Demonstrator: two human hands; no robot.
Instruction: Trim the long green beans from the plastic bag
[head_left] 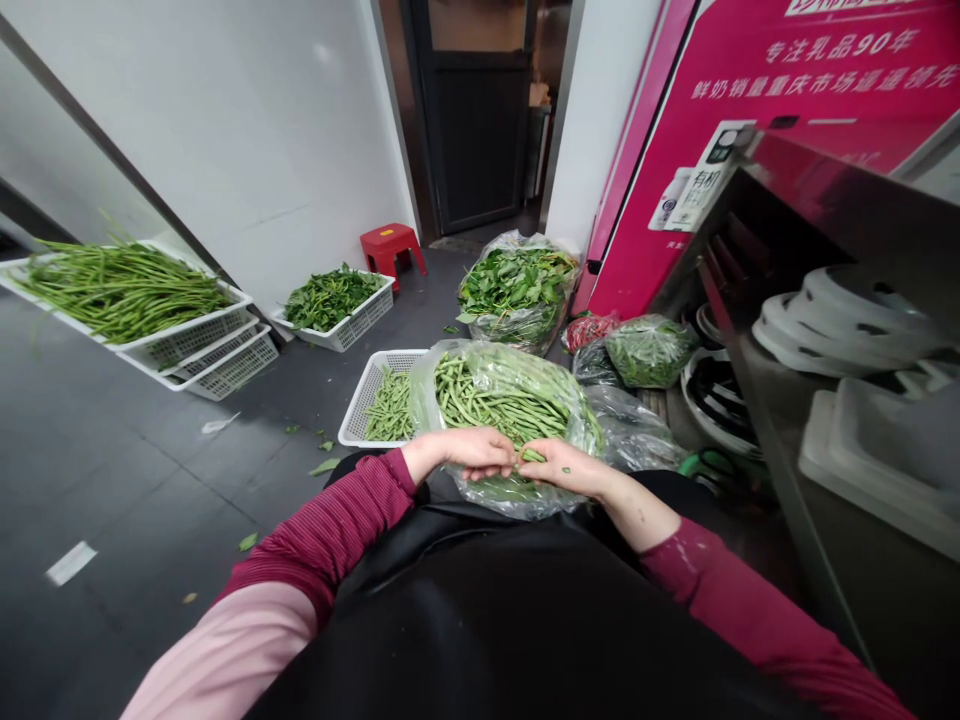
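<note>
A clear plastic bag (581, 400) full of long green beans (495, 405) stands right in front of me. Above its near side my two hands come together. My right hand (562, 466) is closed on green beans, whose ends poke out by the thumb. My left hand (480, 452) has its fingers curled and meets the right at the fingertips; it pinches at the beans there, though the exact grip is small. Just left of the bag is a white basket (352, 415) holding short pieces of green bean (388, 405).
Stacked white baskets (232, 365) with long green stems stand at left. Behind are a basket of leafy greens (334, 300), a red stool (391, 250) and a bag of leaves (517, 285). A metal shelf (780, 450) with white containers borders the right.
</note>
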